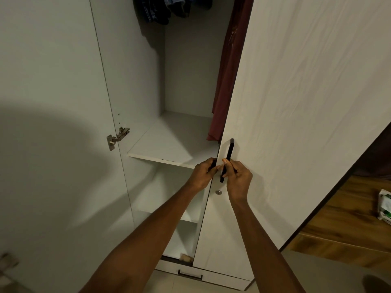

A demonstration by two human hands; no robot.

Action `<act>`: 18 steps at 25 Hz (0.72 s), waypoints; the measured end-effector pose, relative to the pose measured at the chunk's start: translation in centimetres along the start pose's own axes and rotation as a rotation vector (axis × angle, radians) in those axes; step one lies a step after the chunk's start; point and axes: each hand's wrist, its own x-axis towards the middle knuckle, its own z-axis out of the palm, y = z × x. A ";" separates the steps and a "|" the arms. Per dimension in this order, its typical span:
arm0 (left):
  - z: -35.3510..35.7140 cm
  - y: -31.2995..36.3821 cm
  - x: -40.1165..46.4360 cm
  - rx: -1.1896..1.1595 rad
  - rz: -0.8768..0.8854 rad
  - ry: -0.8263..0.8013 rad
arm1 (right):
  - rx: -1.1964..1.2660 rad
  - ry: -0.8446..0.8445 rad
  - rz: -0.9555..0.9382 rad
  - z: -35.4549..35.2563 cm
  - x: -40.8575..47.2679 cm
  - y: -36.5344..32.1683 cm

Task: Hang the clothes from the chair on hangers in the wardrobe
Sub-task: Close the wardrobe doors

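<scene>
Both arms reach out to the wardrobe (182, 60), seen from above w/ a wide view. The right hand (238, 178) has its fingers curled round the lower part of a long black handle (229, 153) on the right door (306, 102), which is white w/ a faint wood grain. The left hand (204, 172) sits just beside it, fingers curled on the door's edge, holding something thin & dark there; can't tell what that is. A small round lock (219, 192) sits on the door right under the hands. The left door (53, 102) stands wide open, w/ a metal hinge (117, 137) on its inner side. Inside, the walls are plain white. A dark red cloth (227, 81) hangs long & straight at the right, partly behind the right door, its bottom hem just above the shelf (169, 144). At the very top, dark & blue clothes (169, 9) hang bunched up, only their lower ends in view. No hangers can be seen, as the rail is out of the pic. Below the shelf is another lower shelf (190, 217), & at the bottom a drawer (190, 275) w/ a dark handle. To the right is a brown wood floor (338, 225) w/ a white & green packet (385, 208) on it.
</scene>
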 end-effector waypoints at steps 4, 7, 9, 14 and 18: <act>-1.3 -0.1 -3.9 0.039 -0.094 0.087 | -0.035 0.019 0.072 0.3 -2.1 1.4; -3.8 -0.6 -8.9 0.092 -0.114 0.188 | -0.171 0.079 0.189 1.2 -5.9 2.9; -6.1 -0.7 -12.3 0.128 -0.152 0.276 | -0.298 0.080 0.247 2.2 -9.2 3.2; -12.8 -1.3 -23.9 0.252 -0.217 0.661 | -0.329 -0.300 0.251 8.1 -20.4 -1.4; -17.7 -2.4 -34.8 0.395 -0.342 0.908 | -0.135 -0.538 0.194 13.5 -28.1 -7.7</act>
